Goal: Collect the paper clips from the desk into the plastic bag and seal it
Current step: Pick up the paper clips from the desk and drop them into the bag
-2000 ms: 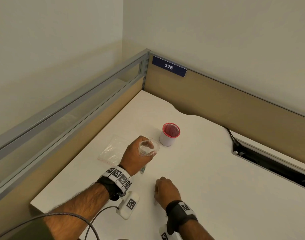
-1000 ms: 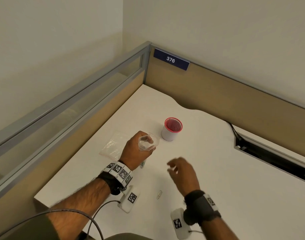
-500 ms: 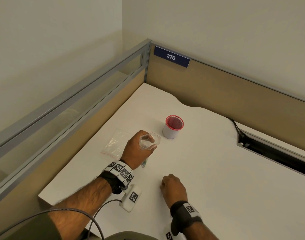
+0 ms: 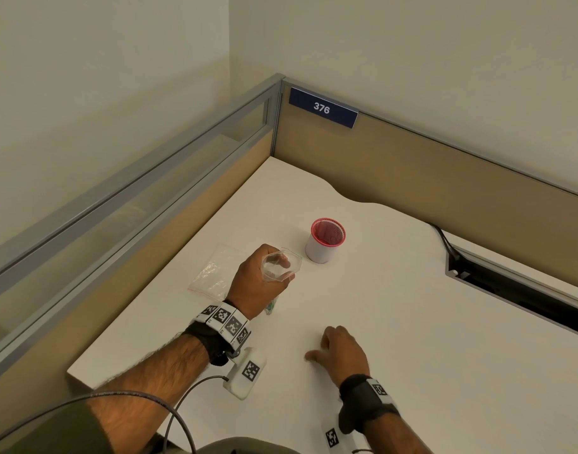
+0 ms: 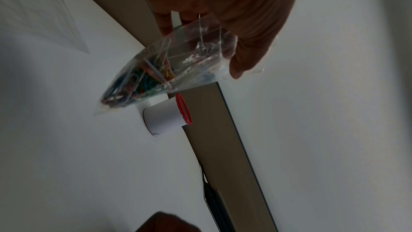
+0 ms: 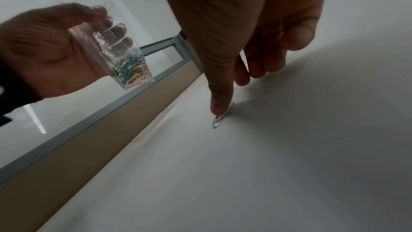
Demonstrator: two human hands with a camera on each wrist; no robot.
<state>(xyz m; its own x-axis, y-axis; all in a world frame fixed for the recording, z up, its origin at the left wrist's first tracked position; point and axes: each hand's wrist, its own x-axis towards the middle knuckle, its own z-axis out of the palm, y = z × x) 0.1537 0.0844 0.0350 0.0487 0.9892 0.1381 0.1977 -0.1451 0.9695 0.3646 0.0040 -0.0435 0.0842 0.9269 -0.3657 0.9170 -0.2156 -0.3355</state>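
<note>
Above the white desk [image 4: 412,322], the left hand [image 4: 255,286] is raised clear of the surface, fingers curled round a clear plastic bag [image 5: 169,66] whose mouth is held open at the top. Coloured paper clips [image 5: 138,80] sit bunched in the bag's lower corner. Nearer the desk's front edge, the right hand [image 4: 341,350] is lowered onto the surface, one straight finger [image 6: 219,98] pressing on a single silver paper clip [image 6: 219,118] that lies flat; nothing is gripped. A second, flat plastic bag [image 4: 215,273] lies on the desk just left of the raised hand. A white cup with a red mesh rim [image 4: 325,240] stands upright beyond.
</note>
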